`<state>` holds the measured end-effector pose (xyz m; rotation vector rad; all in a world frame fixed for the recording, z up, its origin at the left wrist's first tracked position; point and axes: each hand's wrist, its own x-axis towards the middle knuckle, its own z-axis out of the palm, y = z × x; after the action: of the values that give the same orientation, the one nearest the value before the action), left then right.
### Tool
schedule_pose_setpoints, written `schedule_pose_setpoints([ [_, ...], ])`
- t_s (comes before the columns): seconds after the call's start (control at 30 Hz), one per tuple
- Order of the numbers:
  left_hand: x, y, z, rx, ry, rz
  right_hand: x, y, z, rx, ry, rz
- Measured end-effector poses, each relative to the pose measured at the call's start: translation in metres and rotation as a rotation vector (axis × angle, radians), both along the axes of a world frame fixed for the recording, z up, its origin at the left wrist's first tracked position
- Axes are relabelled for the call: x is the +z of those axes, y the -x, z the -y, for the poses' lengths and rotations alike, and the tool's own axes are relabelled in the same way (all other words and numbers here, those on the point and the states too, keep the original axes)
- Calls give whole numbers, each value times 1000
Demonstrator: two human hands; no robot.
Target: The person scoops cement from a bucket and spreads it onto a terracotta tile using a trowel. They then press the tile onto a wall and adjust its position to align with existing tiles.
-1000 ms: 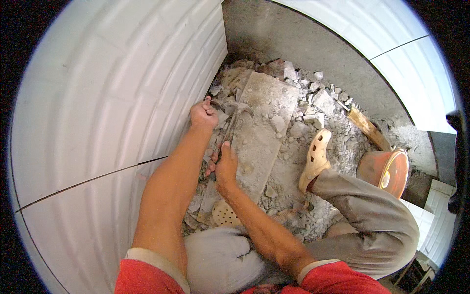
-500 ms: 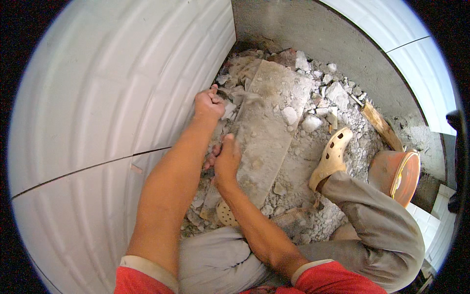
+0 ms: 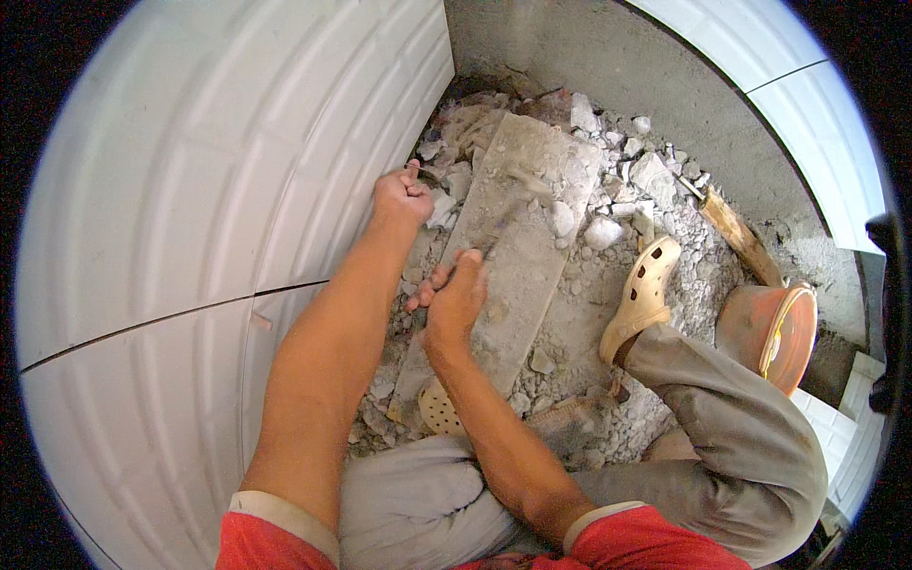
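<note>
My left hand (image 3: 401, 198) is a closed fist against the base of the white ribbed wall. A thin, pale sliver shows by its fingertips, too small to name. Closer to me, my right hand (image 3: 454, 302) hovers over a dusty flat slab (image 3: 513, 275), fingers curled and thumb uppermost. A dark motion smear runs up from its thumb; what it holds cannot be made out. Broken rubble (image 3: 442, 204) lies next to my left fist, between wall and slab.
White tiled wall (image 3: 190, 190) rises at the left, a grey cement wall (image 3: 551, 47) behind. Stone chunks (image 3: 655, 179) cover the ground right of the slab. A wood-handled tool (image 3: 741, 237) leans near an orange bucket (image 3: 741, 328). My beige clog (image 3: 646, 285) rests on rubble.
My right hand has shifted slightly right and up, and the blurred streak beyond it has changed place. The left fist stays at the wall base.
</note>
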<state>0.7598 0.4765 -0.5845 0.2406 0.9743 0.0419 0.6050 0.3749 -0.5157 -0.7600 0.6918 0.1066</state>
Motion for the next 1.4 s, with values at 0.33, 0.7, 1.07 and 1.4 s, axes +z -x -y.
schedule_pose_setpoints([
  [0.33, 0, 1, -1, 0, 11, 0, -1, -8, -1, 226, -55, -148],
  [0.7, 1, 4, -4, -10, 40, 8, 3, -8, -1, 277, -60, -115],
  [1.07, -4, -2, -5, -23, 16, -20, 12, -19, -1, 282, -62, -144],
  [1.4, -1, -2, -4, -19, 18, -49, 7, -16, -7, 323, -180, -121],
])
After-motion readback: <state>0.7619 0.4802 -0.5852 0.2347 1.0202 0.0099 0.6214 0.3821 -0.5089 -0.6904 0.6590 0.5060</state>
